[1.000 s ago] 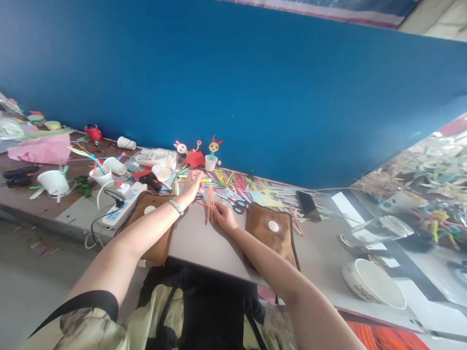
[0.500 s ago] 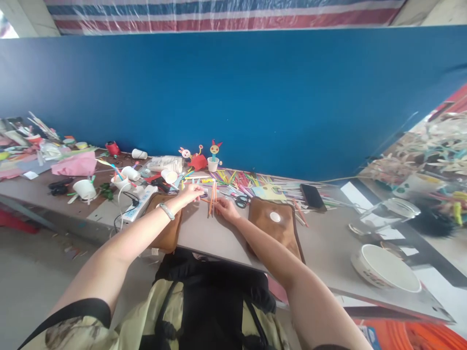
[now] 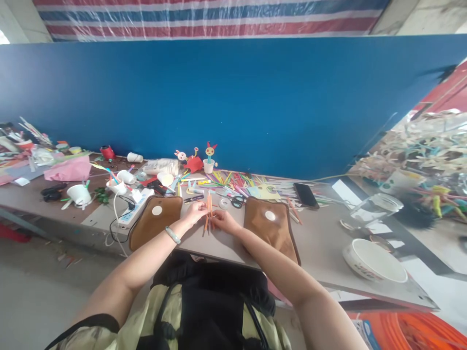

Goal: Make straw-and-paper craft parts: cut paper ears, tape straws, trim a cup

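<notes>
A small bunch of thin orange and brown sticks (image 3: 209, 200) stands nearly upright above the table's front part. My left hand (image 3: 196, 214) closes its fingertips on the bunch from the left, about halfway up. From the right, my right hand (image 3: 225, 221) pinches the same sticks slightly lower. Their exact number and material are too small to tell. Just behind the hands lie a roll of clear tape (image 3: 224, 203) and dark-handled scissors (image 3: 238, 201). A brown cloth pad (image 3: 155, 224) lies left of my hands, and another brown pad (image 3: 270, 233) lies to the right.
Loose coloured strips (image 3: 237, 180) cover the table's back beside paper cups and a face-topped cup figure (image 3: 209, 158). A power strip (image 3: 135, 209) with cables sits left. Rightward are a phone (image 3: 306, 195), a glass jar (image 3: 377, 210) and a white bowl (image 3: 375, 262). A blue partition (image 3: 226, 102) stands behind.
My left hand has come down from behind the sticks and now grips them beside my right hand. The view has shifted slightly, and the left pad and tape roll are less covered.
</notes>
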`<state>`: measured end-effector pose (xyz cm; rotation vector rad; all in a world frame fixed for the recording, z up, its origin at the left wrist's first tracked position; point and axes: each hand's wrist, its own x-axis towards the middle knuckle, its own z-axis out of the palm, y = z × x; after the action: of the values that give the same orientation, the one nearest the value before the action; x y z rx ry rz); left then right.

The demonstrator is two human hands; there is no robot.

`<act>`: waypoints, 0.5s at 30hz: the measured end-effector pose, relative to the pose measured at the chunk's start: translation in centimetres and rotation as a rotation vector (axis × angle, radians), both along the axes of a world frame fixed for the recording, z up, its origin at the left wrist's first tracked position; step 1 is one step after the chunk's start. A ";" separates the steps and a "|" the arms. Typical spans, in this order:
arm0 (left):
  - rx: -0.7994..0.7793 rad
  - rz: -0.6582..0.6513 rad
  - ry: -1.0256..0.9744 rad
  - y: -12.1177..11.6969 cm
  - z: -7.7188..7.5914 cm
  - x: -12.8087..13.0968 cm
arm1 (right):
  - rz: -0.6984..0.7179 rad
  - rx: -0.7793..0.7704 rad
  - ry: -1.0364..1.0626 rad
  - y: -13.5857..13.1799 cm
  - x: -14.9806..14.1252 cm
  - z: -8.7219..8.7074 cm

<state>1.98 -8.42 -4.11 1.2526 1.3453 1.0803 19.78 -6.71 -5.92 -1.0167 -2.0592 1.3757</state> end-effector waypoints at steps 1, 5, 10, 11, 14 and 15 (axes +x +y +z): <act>-0.015 0.008 0.009 -0.1 -0.3 0.0 | -0.002 0.009 -0.039 -0.3 0.1 0.1; -0.058 0.051 0.066 -0.1 -1.1 -0.3 | -0.029 0.093 -0.201 -0.6 0.3 1.0; 0.002 0.098 0.243 0.0 -0.1 -2.2 | -0.104 0.258 -0.352 -0.1 1.6 2.1; 0.035 0.116 0.294 0.2 0.5 -3.0 | -0.125 0.288 -0.370 0.1 2.2 2.2; 0.122 0.214 0.465 1.6 2.8 -6.2 | -0.217 0.368 -0.398 0.8 4.3 2.1; 0.142 0.266 0.525 2.3 3.6 -7.5 | -0.257 0.393 -0.396 1.0 5.0 2.0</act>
<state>-5.51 -6.15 -0.54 1.5641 1.8989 1.0824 24.76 -5.67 -3.96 -1.3910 -2.2495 0.6428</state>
